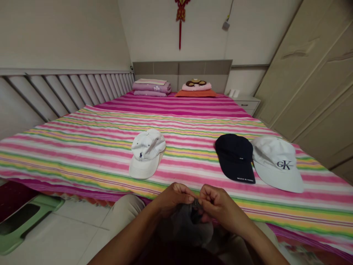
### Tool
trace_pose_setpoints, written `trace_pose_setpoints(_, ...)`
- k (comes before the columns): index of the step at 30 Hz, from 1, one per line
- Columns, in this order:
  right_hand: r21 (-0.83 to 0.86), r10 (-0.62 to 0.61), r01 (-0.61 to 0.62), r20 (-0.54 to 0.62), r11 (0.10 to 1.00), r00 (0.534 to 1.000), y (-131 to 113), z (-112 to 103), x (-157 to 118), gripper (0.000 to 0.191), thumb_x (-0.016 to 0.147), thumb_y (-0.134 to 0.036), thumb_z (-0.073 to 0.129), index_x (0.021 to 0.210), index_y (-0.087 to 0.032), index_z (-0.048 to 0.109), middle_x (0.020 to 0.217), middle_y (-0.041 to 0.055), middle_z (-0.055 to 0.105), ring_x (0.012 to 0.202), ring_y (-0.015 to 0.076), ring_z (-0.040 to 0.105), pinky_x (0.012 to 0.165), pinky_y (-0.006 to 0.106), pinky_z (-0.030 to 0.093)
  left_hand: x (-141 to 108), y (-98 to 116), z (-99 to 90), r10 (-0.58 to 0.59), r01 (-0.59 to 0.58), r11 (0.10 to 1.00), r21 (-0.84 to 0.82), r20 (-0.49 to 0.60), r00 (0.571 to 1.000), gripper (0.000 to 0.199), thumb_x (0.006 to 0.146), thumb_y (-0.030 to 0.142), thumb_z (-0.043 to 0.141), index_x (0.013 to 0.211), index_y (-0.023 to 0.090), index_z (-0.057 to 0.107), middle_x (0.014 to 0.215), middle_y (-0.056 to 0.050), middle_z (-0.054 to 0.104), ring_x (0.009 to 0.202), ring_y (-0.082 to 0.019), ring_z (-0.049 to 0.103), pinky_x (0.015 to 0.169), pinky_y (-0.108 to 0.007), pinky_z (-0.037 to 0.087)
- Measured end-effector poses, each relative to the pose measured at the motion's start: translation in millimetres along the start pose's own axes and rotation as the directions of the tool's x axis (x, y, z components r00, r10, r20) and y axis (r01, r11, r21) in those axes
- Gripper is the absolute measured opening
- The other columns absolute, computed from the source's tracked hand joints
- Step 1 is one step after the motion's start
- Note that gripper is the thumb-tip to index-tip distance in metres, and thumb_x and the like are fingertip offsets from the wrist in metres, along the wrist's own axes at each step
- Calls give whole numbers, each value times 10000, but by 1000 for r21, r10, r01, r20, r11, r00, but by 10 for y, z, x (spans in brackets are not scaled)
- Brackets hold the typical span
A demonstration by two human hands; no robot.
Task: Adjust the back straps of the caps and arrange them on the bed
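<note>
1. White cap: matt, lightly creased cotton-like cloth with stitched navy embroidery.
2. Navy cap: matt woven cloth, smooth across the peak.
3. Pale cap: soft matt cloth with raised dark embroidery.
4. Striped bedsheet: thin matt cloth, gently rippled.
5. Grey fabric: soft, matt cloth, gathered between the fingers.
6. Floor tiles: smooth ceramic, faintly glossy.
7. Green stool: smooth moulded plastic with a satin sheen.
</note>
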State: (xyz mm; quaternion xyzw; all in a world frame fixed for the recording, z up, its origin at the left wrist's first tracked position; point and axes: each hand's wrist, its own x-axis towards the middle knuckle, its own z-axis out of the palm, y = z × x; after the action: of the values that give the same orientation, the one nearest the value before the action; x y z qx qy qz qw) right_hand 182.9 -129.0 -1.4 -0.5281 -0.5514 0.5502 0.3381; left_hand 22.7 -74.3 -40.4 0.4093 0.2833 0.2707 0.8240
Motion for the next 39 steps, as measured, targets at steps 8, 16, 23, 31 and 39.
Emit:
trace_pose_setpoints(8,110,15,-29,121,993,993,10,-83,23,242,705,-376,597,689,-152,509,579,-29,551,450,74,512,436,186,353,1,9,-24,-8,8,1000,11,18,1000,181,527,191,754,664,87,696,575,-47,659,510,-87,551,545,-196,399)
trace_pose_setpoints(16,123,14,-21,62,992,998,13,-90,43,238,682,-361,626,670,-148,520,549,-38,545,427,65,498,423,178,345,10,5,-40,29,-28,1000,-12,40,999,196,546,218,747,676,81,694,571,-56,659,502,-102,565,534,-207,417)
trace_pose_setpoints(23,111,-12,6,57,994,998,29,-75,56,201,703,-341,604,746,-145,593,595,-28,548,455,66,506,451,193,397,10,-5,-51,27,-27,1000,-12,36,999,182,552,207,740,673,82,689,582,-59,663,508,-113,574,536,-218,422)
trace_pose_setpoints(31,65,-56,52,58,997,997,32,-70,55,210,704,-358,608,705,-148,604,592,-32,525,485,69,492,468,199,411,13,2,-43,14,-14,1000,26,-9,1000,177,539,198,745,666,88,692,569,-40,656,483,-82,545,518,-194,400)
trace_pose_setpoints(39,267,-30,26,11,963,1000,60,-6,88,310,671,-433,620,726,-157,491,550,-28,584,410,81,537,408,186,377,-1,-7,-27,45,-45,999,-29,-1,999,199,534,215,749,683,96,692,566,-50,657,526,-108,577,556,-211,418)
